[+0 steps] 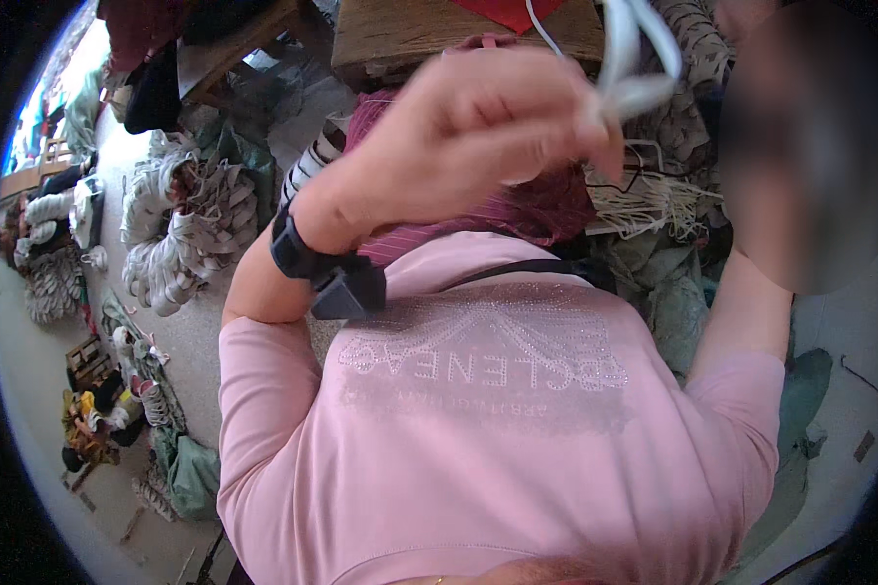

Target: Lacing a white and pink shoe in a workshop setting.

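My left hand (478,136), with a black wristband (312,258) and a small dark box on its strap, is raised in front of my chest. Its thumb and fingers are pinched together on a looped white strap (644,97), which is smeared by motion. My right forearm (741,322) reaches up on the right. A blurred oval patch covers most of the right hand, so its fingers and anything in them cannot be made out.
A wooden bench top (380,39) with a red piece (517,12) on it lies ahead. Bundles of white loops (180,229) sit on the floor at left. Thin pale strips (654,205) lie beyond my lap. Green plastic sacks (193,478) and a seated person (93,419) are farther left.
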A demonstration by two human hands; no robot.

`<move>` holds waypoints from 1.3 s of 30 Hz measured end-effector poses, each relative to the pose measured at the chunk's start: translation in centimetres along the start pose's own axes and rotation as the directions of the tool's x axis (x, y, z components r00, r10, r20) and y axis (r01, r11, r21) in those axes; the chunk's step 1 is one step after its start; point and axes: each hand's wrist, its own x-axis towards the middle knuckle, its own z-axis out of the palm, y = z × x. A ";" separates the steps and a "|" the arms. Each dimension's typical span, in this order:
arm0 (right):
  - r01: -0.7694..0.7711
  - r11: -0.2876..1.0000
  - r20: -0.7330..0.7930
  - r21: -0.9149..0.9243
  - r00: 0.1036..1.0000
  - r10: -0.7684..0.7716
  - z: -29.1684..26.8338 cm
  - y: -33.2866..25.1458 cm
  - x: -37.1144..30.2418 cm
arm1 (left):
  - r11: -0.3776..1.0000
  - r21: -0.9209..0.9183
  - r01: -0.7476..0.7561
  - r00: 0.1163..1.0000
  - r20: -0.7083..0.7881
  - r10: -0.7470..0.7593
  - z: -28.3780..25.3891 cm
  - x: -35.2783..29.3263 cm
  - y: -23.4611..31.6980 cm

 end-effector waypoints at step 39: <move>0.407 0.906 0.732 -0.118 0.652 -0.198 9.8 4.5 -20.0 | 0.804 -0.439 0.401 0.644 -0.489 -0.588 -3.2 1.2 -7.1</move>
